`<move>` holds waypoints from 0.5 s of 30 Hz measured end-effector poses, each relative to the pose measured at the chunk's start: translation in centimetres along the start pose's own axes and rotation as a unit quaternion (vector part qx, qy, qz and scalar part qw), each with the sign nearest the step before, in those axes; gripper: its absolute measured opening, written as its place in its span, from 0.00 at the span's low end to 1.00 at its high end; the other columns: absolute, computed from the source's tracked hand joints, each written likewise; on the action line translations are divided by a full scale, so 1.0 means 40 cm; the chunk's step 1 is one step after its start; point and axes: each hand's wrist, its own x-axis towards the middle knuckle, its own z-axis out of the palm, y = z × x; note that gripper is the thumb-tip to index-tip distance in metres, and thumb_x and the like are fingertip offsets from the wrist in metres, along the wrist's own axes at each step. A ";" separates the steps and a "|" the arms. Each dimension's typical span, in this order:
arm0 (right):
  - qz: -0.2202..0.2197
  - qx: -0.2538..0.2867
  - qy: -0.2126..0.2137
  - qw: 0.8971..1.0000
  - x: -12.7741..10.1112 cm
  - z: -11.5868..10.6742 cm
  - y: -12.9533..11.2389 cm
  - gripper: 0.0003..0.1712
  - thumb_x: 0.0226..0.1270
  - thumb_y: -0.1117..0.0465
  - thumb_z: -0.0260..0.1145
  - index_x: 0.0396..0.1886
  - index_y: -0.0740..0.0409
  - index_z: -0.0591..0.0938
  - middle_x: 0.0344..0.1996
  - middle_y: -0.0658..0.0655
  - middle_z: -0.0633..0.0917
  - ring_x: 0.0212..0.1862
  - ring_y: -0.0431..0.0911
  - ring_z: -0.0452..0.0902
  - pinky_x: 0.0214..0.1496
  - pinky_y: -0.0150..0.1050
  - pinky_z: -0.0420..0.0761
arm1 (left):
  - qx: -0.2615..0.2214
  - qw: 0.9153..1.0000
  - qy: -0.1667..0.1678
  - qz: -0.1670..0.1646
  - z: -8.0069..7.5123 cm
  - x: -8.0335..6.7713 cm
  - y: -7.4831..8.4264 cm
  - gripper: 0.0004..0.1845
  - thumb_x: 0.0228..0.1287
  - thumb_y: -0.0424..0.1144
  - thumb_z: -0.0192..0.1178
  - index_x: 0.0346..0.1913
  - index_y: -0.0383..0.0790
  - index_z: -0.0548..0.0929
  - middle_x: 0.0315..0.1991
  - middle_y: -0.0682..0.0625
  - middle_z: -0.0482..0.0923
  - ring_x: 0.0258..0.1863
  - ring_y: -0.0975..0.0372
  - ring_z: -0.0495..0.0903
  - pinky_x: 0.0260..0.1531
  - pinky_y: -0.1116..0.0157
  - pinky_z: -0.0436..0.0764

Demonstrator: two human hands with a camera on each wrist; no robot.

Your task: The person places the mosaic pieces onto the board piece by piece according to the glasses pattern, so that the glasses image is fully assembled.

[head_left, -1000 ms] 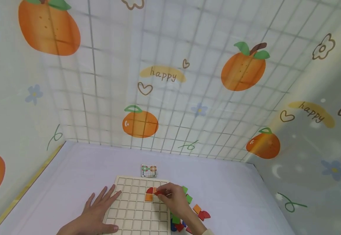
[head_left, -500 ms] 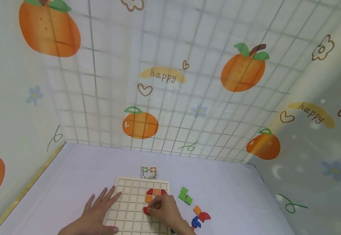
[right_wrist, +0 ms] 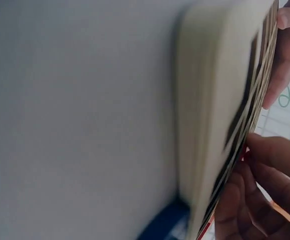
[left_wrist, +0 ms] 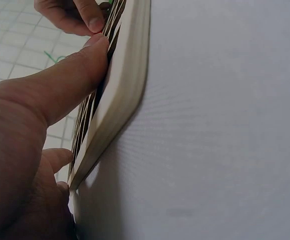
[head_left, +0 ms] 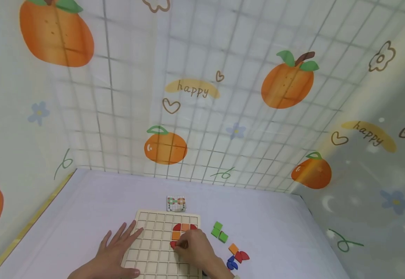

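L hand (head_left: 116, 252) lies flat w/ fingers spread and straight, palm on the desk (head_left: 83, 209), fingertips on the left edge of the wooden grid board (head_left: 153, 254); left wrist view shows the thumb pressed along the board's rim. R hand (head_left: 195, 250) is over the board's right-middle, fingers curled, pinching a red piece (head_left: 173, 244) at a cell just below the orange square (head_left: 176, 235). Above that sit a red quarter-round (head_left: 177, 227), another orange square (head_left: 185, 227) and a red bit (head_left: 192, 227) next to it, all in the board's upper right. Off the board to the right, on the desk: green blocks (head_left: 219, 232), then nearer the person an orange tile (head_left: 233, 248), red pieces (head_left: 242, 256) and blue pieces (head_left: 231, 264), clustered close. Small pattern card (head_left: 176, 203) lies just beyond the board's far edge.
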 end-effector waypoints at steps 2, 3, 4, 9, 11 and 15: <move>-0.005 0.001 0.000 1.000 0.003 0.001 0.003 0.05 0.58 0.60 0.76 0.25 0.50 0.88 0.20 0.34 0.79 0.23 0.26 0.71 0.25 0.24 0.73 | 0.002 1.000 -0.004 -0.003 0.002 0.000 -0.004 0.60 0.40 0.65 0.72 0.74 0.39 0.61 0.75 0.30 0.46 0.70 0.30 0.40 0.56 0.27 0.31; -0.008 -0.002 -0.001 1.000 0.005 0.002 0.004 0.04 0.58 0.60 0.76 0.26 0.49 0.87 0.20 0.34 0.79 0.23 0.26 0.70 0.25 0.23 0.73 | 0.001 1.000 -0.007 -0.007 0.002 0.000 -0.005 0.60 0.40 0.65 0.72 0.75 0.39 0.60 0.75 0.30 0.45 0.71 0.30 0.39 0.57 0.27 0.31; -0.012 -0.005 -0.001 1.000 0.007 0.002 0.004 0.04 0.58 0.60 0.76 0.28 0.50 0.87 0.20 0.35 0.78 0.23 0.26 0.70 0.25 0.23 0.72 | 0.001 1.000 -0.008 -0.008 0.002 0.000 -0.006 0.59 0.41 0.65 0.72 0.75 0.39 0.60 0.75 0.30 0.45 0.71 0.30 0.39 0.57 0.27 0.31; -0.031 -0.040 -0.010 0.999 0.016 0.001 0.001 0.05 0.59 0.59 0.75 0.35 0.51 0.89 0.18 0.36 0.76 0.22 0.27 0.68 0.24 0.24 0.70 | -0.001 1.000 -0.008 -0.014 0.003 -0.001 -0.010 0.59 0.41 0.65 0.71 0.74 0.39 0.61 0.76 0.32 0.45 0.71 0.30 0.39 0.57 0.27 0.31; -0.035 -0.053 -0.018 0.998 0.018 -0.003 0.000 0.04 0.59 0.59 0.75 0.34 0.51 0.89 0.18 0.36 0.75 0.21 0.27 0.67 0.24 0.24 0.70 | 0.001 1.000 -0.009 -0.013 0.004 -0.001 -0.011 0.59 0.41 0.65 0.71 0.75 0.39 0.61 0.76 0.32 0.45 0.71 0.30 0.39 0.57 0.27 0.31; -0.046 -0.074 -0.030 0.996 0.024 -0.011 -0.007 0.02 0.59 0.59 0.74 0.30 0.51 0.89 0.17 0.36 0.76 0.21 0.27 0.67 0.23 0.23 0.69 | 0.005 1.000 -0.012 -0.017 0.004 0.000 -0.009 0.59 0.42 0.66 0.71 0.75 0.39 0.61 0.76 0.33 0.45 0.71 0.31 0.39 0.57 0.27 0.31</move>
